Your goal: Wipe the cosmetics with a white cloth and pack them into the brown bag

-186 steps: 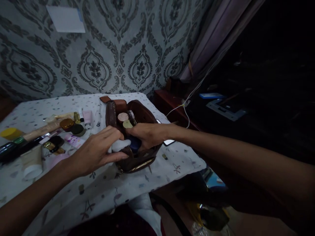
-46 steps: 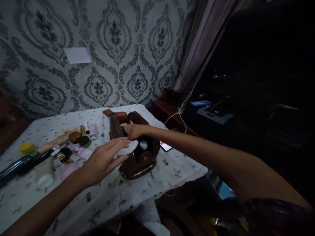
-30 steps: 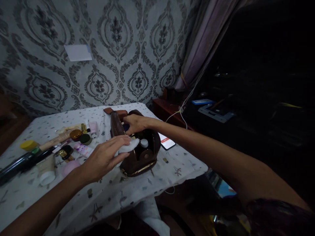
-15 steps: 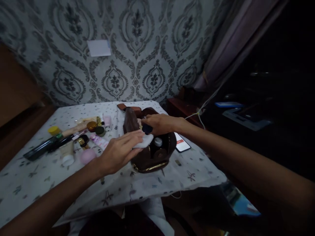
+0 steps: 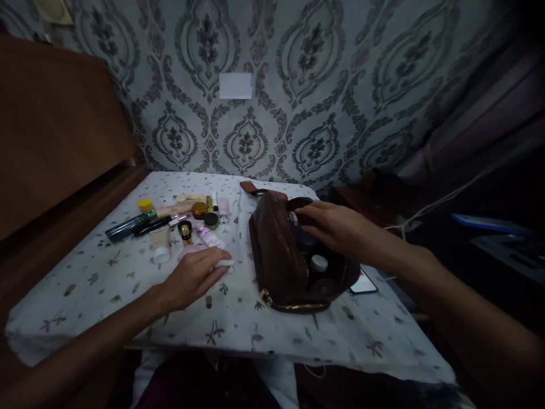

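Note:
My left hand [image 5: 198, 277] is low over the table, its fingers closed on a small flat white object [image 5: 223, 263] whose kind I cannot make out. Just behind that hand, a pink round item [image 5: 190, 250] is partly covered. A brown toiletry bag [image 5: 275, 250] stands unzipped on the cloth. My right hand [image 5: 334, 224] reaches into its opening, fingers curled around a dark blue container [image 5: 305, 238], mostly hidden by the hand and the bag wall. A white-capped bottle [image 5: 319, 263] is inside, toward the front.
Left of the bag lie several cosmetics: a white-capped tube [image 5: 160, 244], a pink-and-white tube [image 5: 208, 236], an amber-lidded jar [image 5: 199, 210] and a dark green bottle [image 5: 130, 226]. A phone [image 5: 364, 282] lies right of the bag. A wooden cabinet [image 5: 63, 113] stands at left.
My left hand has moved from the bag's edge down and left toward the cosmetics with the white object. My right hand stays at the bag opening. The view has turned left.

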Motion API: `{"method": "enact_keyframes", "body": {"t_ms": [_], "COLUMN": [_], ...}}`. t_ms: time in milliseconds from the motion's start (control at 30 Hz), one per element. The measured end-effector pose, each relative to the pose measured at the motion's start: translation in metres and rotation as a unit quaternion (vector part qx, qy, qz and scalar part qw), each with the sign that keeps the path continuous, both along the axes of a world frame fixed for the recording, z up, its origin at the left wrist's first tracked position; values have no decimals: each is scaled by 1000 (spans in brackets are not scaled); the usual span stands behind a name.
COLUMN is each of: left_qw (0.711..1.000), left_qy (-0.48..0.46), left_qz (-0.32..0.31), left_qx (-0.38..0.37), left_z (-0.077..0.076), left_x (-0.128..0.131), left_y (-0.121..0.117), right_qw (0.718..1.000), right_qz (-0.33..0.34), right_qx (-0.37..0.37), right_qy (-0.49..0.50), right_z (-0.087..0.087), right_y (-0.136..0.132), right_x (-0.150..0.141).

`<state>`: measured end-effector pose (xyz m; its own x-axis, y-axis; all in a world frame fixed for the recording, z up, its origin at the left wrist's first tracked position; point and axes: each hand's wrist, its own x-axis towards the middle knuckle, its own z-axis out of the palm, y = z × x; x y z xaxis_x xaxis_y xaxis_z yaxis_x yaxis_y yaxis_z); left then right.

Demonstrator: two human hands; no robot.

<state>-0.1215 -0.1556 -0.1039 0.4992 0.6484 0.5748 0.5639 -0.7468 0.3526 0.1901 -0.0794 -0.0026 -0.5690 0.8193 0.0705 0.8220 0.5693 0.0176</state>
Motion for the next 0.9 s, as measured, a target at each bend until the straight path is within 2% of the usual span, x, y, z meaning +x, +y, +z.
{"method": "enact_keyframes", "body": {"t_ms": [133, 233, 333, 467, 600, 667, 733, 833, 900], "left_qw": [997, 991, 988, 982, 964, 949, 928, 866, 820], "left_qy": [-16, -13, -7, -31, -99, -144, -203, -343, -421], "left_qz": [40, 65, 94, 125, 186, 222, 251, 284, 301], "left_qx": [-64, -114, -125, -139, -162, -172, -186, -228, -245], "left_z": [-12, -16, -19, -21, -24, -28, -34, -48, -56], "left_x": [-31, -48, -60, -75, -93, -101, -108, -116, -121], "left_y": [-3, -7, -9, -9, -1, 5, 10, 17, 20], "right_qw": [983, 969, 963, 954, 943, 941, 942, 948, 960], "right_qz": [80, 114, 118, 122, 129, 141, 147, 109, 33], "right_qx": [122, 178, 210, 224, 235, 211, 154, 52, -19], "right_qy": [115, 129, 124, 160, 197, 225, 261, 293, 276], "right_z": [-14, -35, -50, -54, -52, -55, -63, -81, -95], "right_y": [-33, -50, -52, -49, -59, -63, -60, -39, -16], "right_x": [-23, -38, -45, -47, -62, -78, -98, -136, -163]}}
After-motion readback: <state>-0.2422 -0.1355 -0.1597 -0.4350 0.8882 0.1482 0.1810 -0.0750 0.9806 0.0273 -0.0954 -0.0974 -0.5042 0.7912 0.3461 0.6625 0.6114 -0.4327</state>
